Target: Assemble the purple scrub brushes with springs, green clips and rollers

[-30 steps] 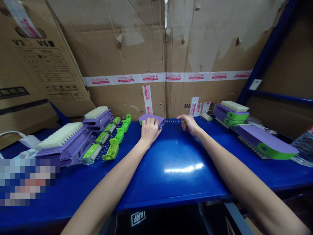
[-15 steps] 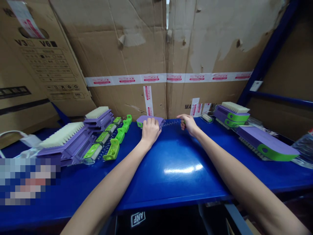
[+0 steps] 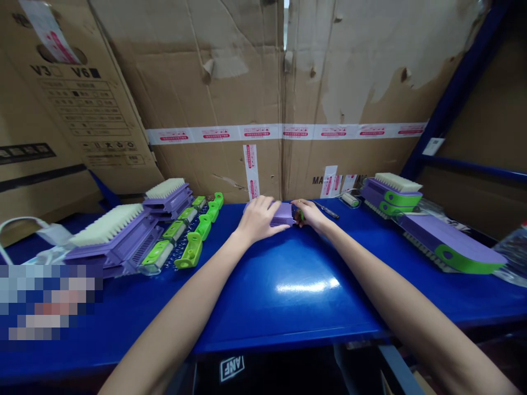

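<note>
My left hand [image 3: 257, 216] lies over a purple plastic brush body [image 3: 282, 214] on the blue table, fingers over its top and thumb along the front. Close against the right end of that body, my right hand [image 3: 309, 214] has its fingers curled on a small green plastic part [image 3: 302, 216]. The fingers hide most of this part, and I cannot tell whether it touches the body. A slim dark tool [image 3: 327, 209], pen-like, lies just to the right of my right hand.
Purple brush bodies with white bristles [image 3: 107, 224] are stacked at left, beside a row of green-and-clear pieces [image 3: 175, 230] and bright green brackets [image 3: 191, 249]. More brushes with green ends [image 3: 448, 241] lie at right. Cardboard [image 3: 214, 99] walls the back of the blue table [image 3: 296, 307].
My right hand has moved left to the brush body, and the coil stretched between them no longer shows. My left hand has spread over the body, which has shifted right.
</note>
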`<action>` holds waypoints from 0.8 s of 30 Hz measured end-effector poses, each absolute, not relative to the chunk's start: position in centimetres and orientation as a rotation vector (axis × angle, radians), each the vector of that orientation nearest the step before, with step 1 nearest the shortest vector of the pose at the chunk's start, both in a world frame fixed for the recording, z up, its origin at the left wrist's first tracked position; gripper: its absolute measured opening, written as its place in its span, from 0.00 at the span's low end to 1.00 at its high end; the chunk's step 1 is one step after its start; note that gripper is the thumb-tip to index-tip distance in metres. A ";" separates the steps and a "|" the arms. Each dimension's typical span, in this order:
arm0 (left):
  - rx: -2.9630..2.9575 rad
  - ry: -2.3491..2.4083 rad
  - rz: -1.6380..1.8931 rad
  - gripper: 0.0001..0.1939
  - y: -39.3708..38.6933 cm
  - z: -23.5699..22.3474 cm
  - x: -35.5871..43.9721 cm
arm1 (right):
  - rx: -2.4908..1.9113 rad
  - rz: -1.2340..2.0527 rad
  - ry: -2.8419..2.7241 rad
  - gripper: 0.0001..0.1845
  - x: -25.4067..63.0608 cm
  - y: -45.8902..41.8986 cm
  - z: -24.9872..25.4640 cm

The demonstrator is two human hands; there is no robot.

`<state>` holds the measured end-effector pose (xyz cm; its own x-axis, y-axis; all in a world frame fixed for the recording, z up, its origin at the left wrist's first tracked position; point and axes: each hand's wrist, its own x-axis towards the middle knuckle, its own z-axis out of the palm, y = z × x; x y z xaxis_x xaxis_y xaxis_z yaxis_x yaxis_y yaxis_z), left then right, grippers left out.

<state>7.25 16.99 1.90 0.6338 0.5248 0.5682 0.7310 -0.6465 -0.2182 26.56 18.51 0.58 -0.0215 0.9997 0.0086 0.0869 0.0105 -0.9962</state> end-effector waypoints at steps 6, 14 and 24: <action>-2.467 -1.316 -0.629 0.42 18.6 1.6 5.2 | -1.335 1.088 -1.368 0.09 26.1 18.3 0.8; -2.422 -1.267 -0.793 0.41 18.1 0.3 6.6 | -1.307 0.899 -1.454 0.17 26.0 18.4 0.5; -2.326 -1.348 -1.005 0.40 18.8 -1.1 6.9 | -1.179 0.797 -1.396 0.19 26.5 18.9 0.5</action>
